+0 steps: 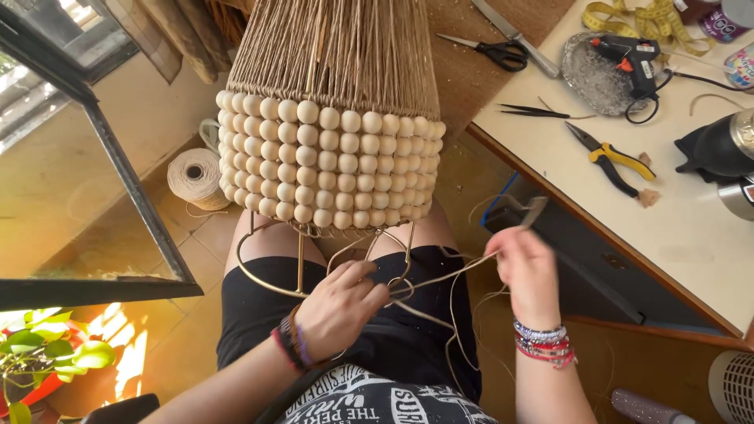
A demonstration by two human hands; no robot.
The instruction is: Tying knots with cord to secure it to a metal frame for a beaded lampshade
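A lampshade frame rests on my lap, wrapped in tan twine above and ringed with rows of pale wooden beads. Its bare brass wire rim shows below the beads. My left hand pinches the wire and twine near the rim's centre. My right hand is raised to the right, gripping strands of twine pulled taut from the frame, with a small flat tool tip sticking up from its fingers.
A twine spool lies on the tiled floor at left. The white table at right carries scissors, a glue gun, yellow-handled pliers, tweezers and a measuring tape. A glass pane stands at left.
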